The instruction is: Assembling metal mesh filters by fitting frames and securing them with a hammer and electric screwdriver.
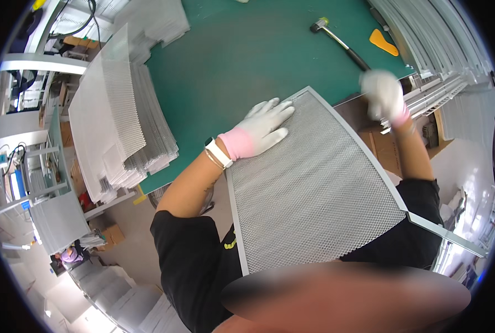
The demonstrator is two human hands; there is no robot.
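Observation:
A grey metal mesh panel (314, 183) reaches from the green table's near edge back toward my body. Light metal frame strips run along its left, far and right edges. At its near right corner a frame strip (447, 234) sticks out to the right, away from the mesh, whose near edge shows bare. My left hand (264, 129), in a white and pink glove, lies with fingers spread on the panel's far left part. My right hand (383, 95), gloved alike, is right of the panel, close to the handle end of a hammer (342, 44). Motion smears its fingers.
On the green table (231, 61) an orange scraper-like piece (383, 43) lies right of the hammer. Stacked mesh sheets (111, 111) stand at the left. Long metal strips (436, 33) are piled at the far right, above a cardboard box (382, 150).

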